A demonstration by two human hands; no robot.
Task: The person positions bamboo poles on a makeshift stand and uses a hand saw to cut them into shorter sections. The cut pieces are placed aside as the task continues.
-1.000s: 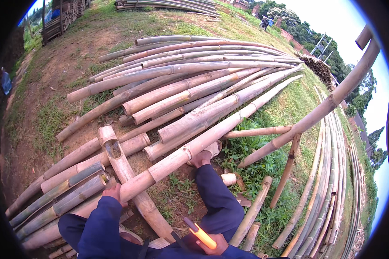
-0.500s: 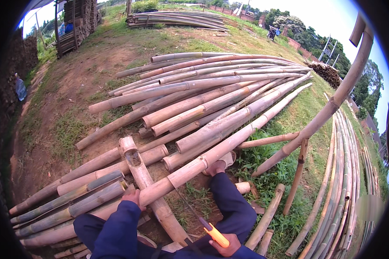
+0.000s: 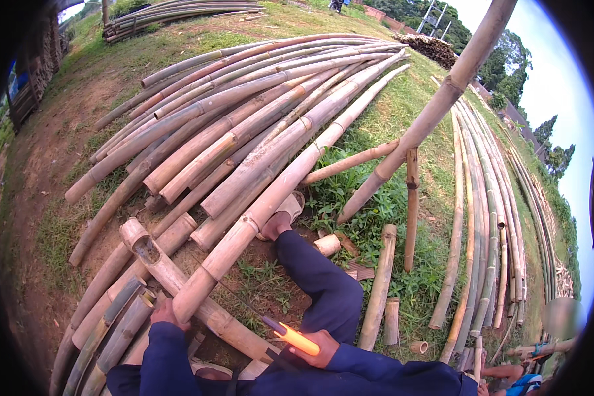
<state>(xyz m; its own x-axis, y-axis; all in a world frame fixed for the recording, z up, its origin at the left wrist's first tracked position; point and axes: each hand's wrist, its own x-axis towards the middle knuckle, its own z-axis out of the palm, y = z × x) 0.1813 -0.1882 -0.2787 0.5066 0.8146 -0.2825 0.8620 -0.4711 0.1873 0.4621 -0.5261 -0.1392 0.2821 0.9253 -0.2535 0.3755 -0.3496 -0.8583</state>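
- The right grip (image 3: 322, 348) was clenched around the orange handle (image 3: 299, 340) of a saw (image 3: 272, 323), whose thin blade (image 3: 244, 301) lay across the pale bamboo pole (image 3: 249, 222).
- The left grip (image 3: 167, 314) touched the pole's lower end; whether its fingers closed on it could not be told.
- The pole rested over a notched bamboo length (image 3: 226, 327), near the person's foot (image 3: 278, 223).
- More poles (image 3: 231, 140) lay beyond.

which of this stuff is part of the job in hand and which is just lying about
In use:
saw, held in the right hand, blade against the bamboo pole
left hand, at that pole
notched bamboo piece, under the pole

Seemingly just lying about:
fanned-out poles
long poles at right
short bamboo offcut
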